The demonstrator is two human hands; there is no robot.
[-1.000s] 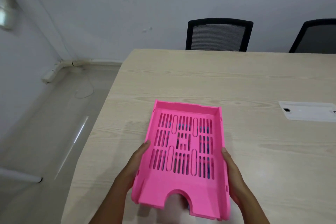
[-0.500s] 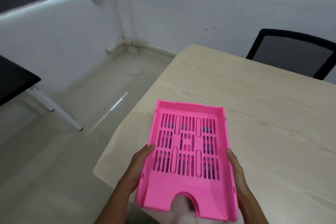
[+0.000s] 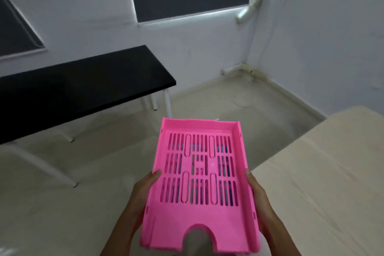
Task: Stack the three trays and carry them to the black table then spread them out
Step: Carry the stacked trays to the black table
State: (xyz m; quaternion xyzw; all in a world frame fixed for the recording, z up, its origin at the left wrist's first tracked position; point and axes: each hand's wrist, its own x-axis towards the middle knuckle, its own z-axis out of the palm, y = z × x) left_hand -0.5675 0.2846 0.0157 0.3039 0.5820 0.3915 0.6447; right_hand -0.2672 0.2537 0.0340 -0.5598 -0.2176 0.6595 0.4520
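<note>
Both hands grip the pink tray stack (image 3: 200,172) by its sides. Left hand (image 3: 143,190), right hand (image 3: 256,195). Black table (image 3: 79,85) ahead-left.

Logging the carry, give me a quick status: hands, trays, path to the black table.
Left hand and right hand grip the pink tray stack at its sides. Stack in the air, level. Black table ahead-left, bare floor between.

dim, bluish | glow under window blind (image 3: 187,14) | motion blur | edges warped
</note>
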